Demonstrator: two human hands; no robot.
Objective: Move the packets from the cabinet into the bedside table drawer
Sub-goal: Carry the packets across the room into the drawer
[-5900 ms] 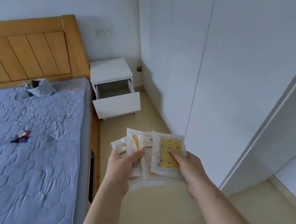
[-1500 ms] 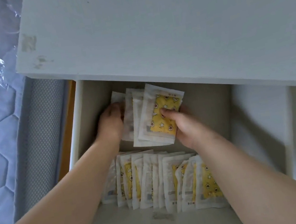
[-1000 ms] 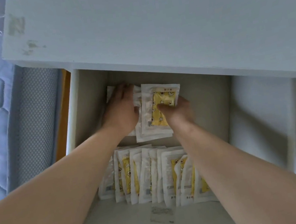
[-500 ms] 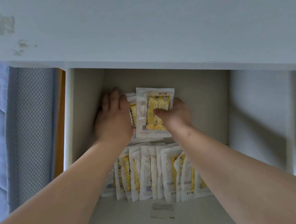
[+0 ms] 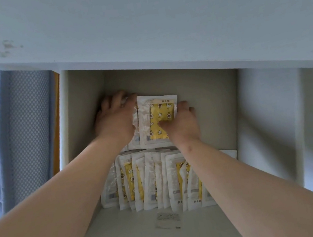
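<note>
The left hand [image 5: 116, 120] lies palm-down, fingers nearly straight, on the left edge of a small stack of packets [image 5: 158, 116], while the right hand [image 5: 181, 123] pinches its right edge, thumb on the yellow face. The stack lies in the back half of the drawer [image 5: 82, 101], long axis front to back, printed heading rearward, behind a row of packets [image 5: 152, 179] leaning on edge.

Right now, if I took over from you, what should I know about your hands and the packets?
Left hand: flat, pressing the left side of the new stack of packets.
Right hand: thumb on top, fingers curled at its right edge.
The stack lies at the back of the drawer, behind an overlapping row of packets.
Done: this batch is in.
Left: let go; the cabinet is out of view, so check for more.
</note>
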